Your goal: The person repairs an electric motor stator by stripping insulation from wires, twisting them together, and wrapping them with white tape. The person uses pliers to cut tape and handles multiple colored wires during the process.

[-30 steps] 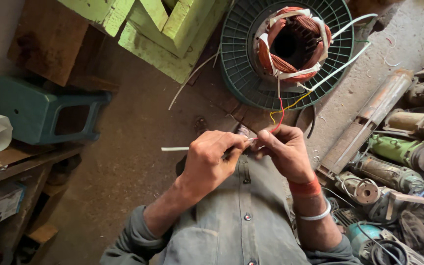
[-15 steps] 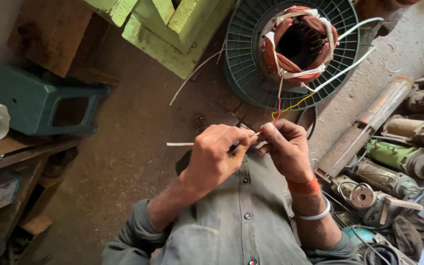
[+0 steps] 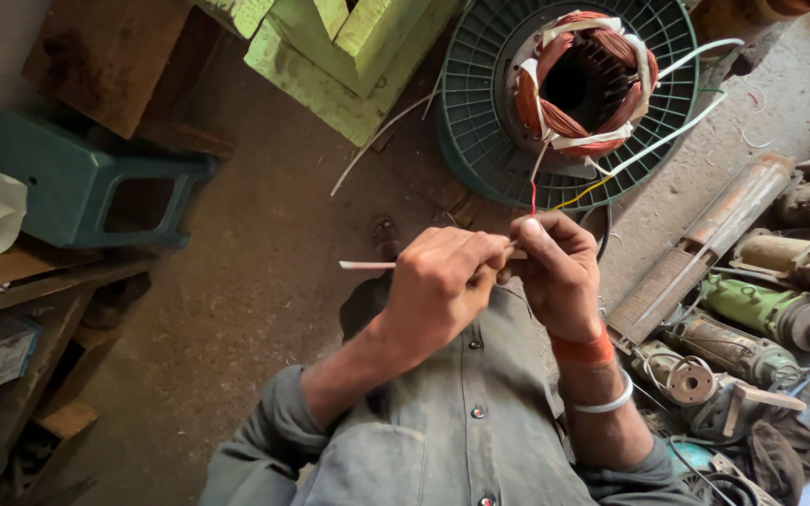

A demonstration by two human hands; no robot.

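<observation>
My left hand (image 3: 442,286) is closed around a thin white sleeve tube (image 3: 365,265) that sticks out to the left. My right hand (image 3: 558,272) pinches the tube's other end together with a red wire (image 3: 532,195). That wire, a yellow one and white sleeved leads run up to a copper-wound motor stator (image 3: 581,80) sitting on a round green fan guard (image 3: 480,103) on the floor. Both hands touch each other above my grey shirt.
A green wooden frame (image 3: 330,56) lies at the top. A teal plastic stool (image 3: 86,187) and a wooden shelf (image 3: 21,272) are at the left. Old pump motors and metal parts (image 3: 761,319) are piled at the right.
The hands stay together on the tube and wire; they sit slightly lower and further right in view, and the stator and guard have shifted up and right as my head moved.
</observation>
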